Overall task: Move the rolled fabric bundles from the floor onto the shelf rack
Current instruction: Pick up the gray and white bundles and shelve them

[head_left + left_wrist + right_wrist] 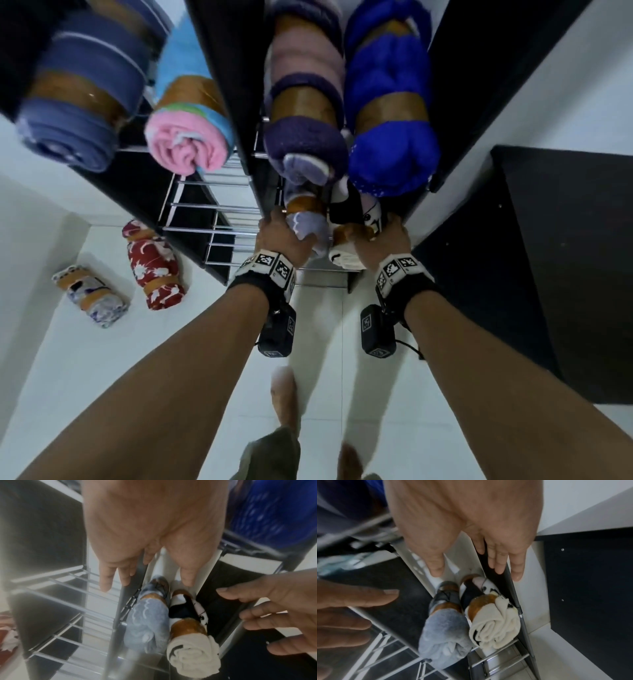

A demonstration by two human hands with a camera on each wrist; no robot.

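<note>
A grey-blue bundle [306,228] and a white-and-black bundle [352,246], both banded with brown tape, lie side by side on a low tier of the shelf rack [219,207]. My left hand [281,233] reaches over the grey-blue bundle [147,626], fingers straight and spread, holding nothing. My right hand [390,236] hovers over the white-and-black bundle [494,630] in the same way. Whether either hand touches its bundle is unclear. On the floor to the left lie a red floral bundle [153,265] and a white-and-blue patterned bundle [90,296].
Upper tiers hold a navy bundle [82,99], a pink-and-blue one [190,133], a purple one [305,126] and a bright blue one [390,113]. A black cabinet [548,274] stands close on the right. My feet [284,394] are on the white tiled floor.
</note>
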